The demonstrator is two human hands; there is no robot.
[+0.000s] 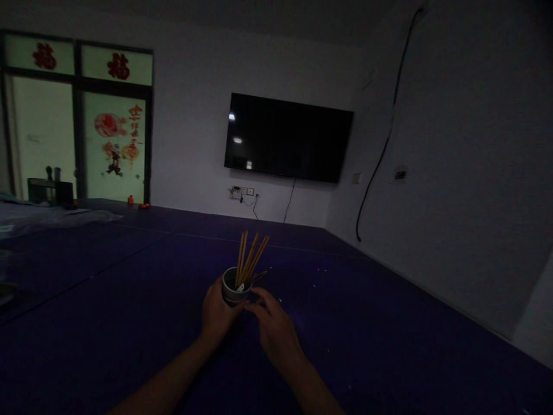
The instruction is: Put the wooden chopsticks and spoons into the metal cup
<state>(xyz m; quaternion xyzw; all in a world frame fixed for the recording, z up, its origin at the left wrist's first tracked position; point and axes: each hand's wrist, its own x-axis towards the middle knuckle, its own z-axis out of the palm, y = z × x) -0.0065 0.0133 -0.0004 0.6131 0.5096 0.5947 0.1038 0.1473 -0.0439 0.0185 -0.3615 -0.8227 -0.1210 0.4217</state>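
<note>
A grey cup (235, 297) with a pale rim stands in the middle of the view, tilted slightly. Several wooden chopsticks (251, 256) rise from it. A small white piece (241, 287), perhaps a spoon end, shows inside the rim, and a thin dark utensil (260, 276) leans out to the right. My left hand (216, 308) is wrapped round the cup's left and near side. At its right side, my right hand (272, 323) has its thumb and forefinger curled against the cup. Dim light hides the cup's base, so I cannot tell whether it touches the table.
A wide dark purple-blue surface (358, 334) spreads around the hands, with tiny white bits on it. Crumpled plastic sheeting (56, 221) lies at left, near a black holder (50, 191) and small orange objects (144, 206). Beyond are a wall-mounted television (289, 138) and a hanging black cable (384, 150).
</note>
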